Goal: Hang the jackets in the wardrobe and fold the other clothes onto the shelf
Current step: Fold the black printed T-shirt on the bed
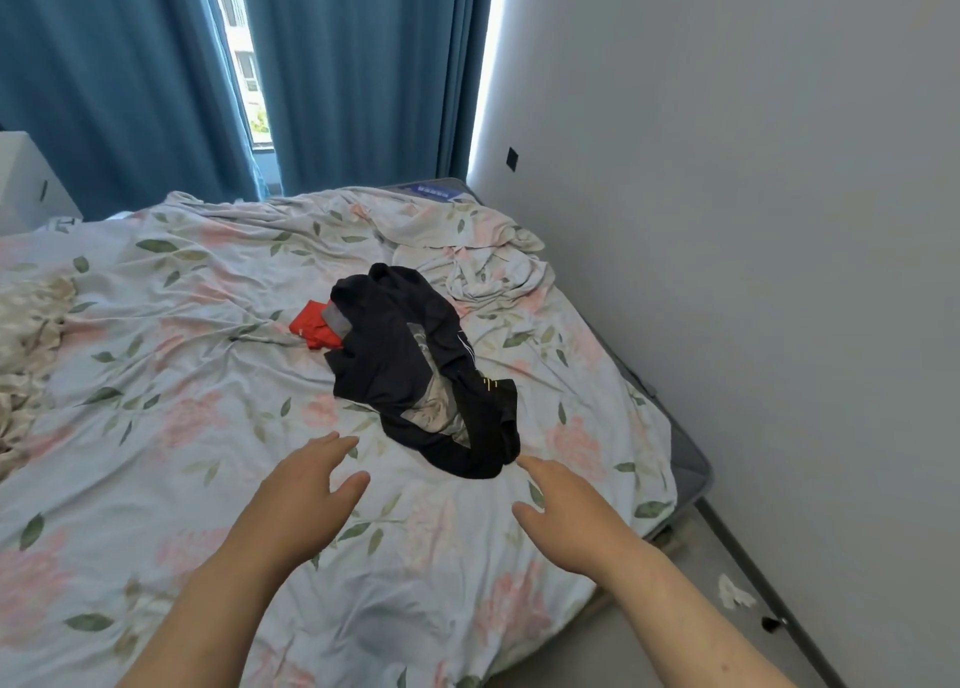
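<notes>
- Hands are being held out over a bed point(182, 427) toward a dark garment point(415, 370), which is lying crumpled in a heap near the middle of the floral sheet, on the side nearer the wall point(727, 220).
- Flat and empty, the left hand point(306, 490) is being held just above the sheet, fingers straight and slightly apart; a strip of bare sheet is being left between it and the heap.
- Likewise empty, the right hand point(566, 505) is being held with fingers relaxed and spread. Its foremost fingertip is being shown right at the heap's near edge, though whether contact is being made cannot be told.
- Beside the heap, a red garment point(311, 329) is being partly covered by its far left side.
- Handling is being judged easy. The dark cloth looks light, soft and limp, with a faint sheen suggesting thin, rather slippery fabric, and it is likely to sag and slide when lifted.
- Hold is being judged best taken with both hands, first at the near hem, then at the collar or shoulders once found, so the piece can be shaken open. Whether it is a jacket cannot be told from the heap.
- Blue curtains point(363, 64) are being seen behind the bed.
</notes>
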Available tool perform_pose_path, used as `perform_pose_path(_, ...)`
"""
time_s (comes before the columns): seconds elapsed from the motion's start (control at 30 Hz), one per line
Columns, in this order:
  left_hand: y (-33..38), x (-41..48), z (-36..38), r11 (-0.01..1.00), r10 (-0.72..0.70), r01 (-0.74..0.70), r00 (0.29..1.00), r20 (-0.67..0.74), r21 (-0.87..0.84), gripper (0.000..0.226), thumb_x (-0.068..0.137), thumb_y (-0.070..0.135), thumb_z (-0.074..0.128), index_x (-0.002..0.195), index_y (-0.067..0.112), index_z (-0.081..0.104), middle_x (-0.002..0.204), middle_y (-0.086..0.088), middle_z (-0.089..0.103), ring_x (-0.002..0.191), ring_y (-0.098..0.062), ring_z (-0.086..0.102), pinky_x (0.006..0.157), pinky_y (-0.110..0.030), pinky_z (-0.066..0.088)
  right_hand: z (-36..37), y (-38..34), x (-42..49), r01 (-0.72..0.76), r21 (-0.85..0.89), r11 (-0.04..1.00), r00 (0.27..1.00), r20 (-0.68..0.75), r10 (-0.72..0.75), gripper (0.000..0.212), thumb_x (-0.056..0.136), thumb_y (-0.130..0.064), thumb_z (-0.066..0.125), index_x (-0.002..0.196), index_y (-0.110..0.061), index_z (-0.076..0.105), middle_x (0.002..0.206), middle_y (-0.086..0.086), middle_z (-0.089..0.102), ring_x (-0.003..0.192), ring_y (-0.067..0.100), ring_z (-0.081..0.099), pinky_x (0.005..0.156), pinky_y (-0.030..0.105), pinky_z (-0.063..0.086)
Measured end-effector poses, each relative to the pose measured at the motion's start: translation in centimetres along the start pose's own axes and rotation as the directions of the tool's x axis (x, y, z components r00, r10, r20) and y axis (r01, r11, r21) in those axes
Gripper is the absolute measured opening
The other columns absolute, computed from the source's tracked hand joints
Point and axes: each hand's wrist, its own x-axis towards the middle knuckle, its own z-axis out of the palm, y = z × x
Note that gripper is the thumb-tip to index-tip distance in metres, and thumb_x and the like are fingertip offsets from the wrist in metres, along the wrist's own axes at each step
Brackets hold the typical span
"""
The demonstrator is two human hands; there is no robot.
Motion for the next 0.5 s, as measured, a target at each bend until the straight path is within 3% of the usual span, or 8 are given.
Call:
perform_pose_path(0.3, 0.5, 5.8, 6.9, 0.978, -0.117, 0.134, 0.987, 0.112, -0.158, 0.050, 0.097, 0.039, 0.056, 0.144, 0.029, 0.045, 0.151, 0.009, 0.042, 0.136, -0.011, 0.042, 0.108, -0.029, 0.034, 1.2, 5.7, 6.7, -0.078, 0.089, 0.993, 0.994, 0.080, 0.071, 0.062, 0.101, -0.040, 0.047, 0.157, -0.029, 0.023, 0.160, -0.007, 0.028, 0.146, 0.011, 0.029, 0.116, 0.027, 0.026)
perform_pose_path(0.5, -0.9, 13.4, 17.0, 0.900, -0.285, 0.322, 0.945, 0.162, -0.294, 0.047, 0.096, 0.039, 0.058, 0.141, 0.030, 0.049, 0.148, 0.011, 0.046, 0.136, -0.011, 0.041, 0.106, -0.029, 0.034, 5.5, 13.1, 17.4, -0.138, 0.108, 0.985, 0.963, 0.246, 0.108, 0.063, 0.099, -0.038, 0.049, 0.156, -0.030, 0.023, 0.161, -0.009, 0.026, 0.146, 0.011, 0.028, 0.117, 0.029, 0.026)
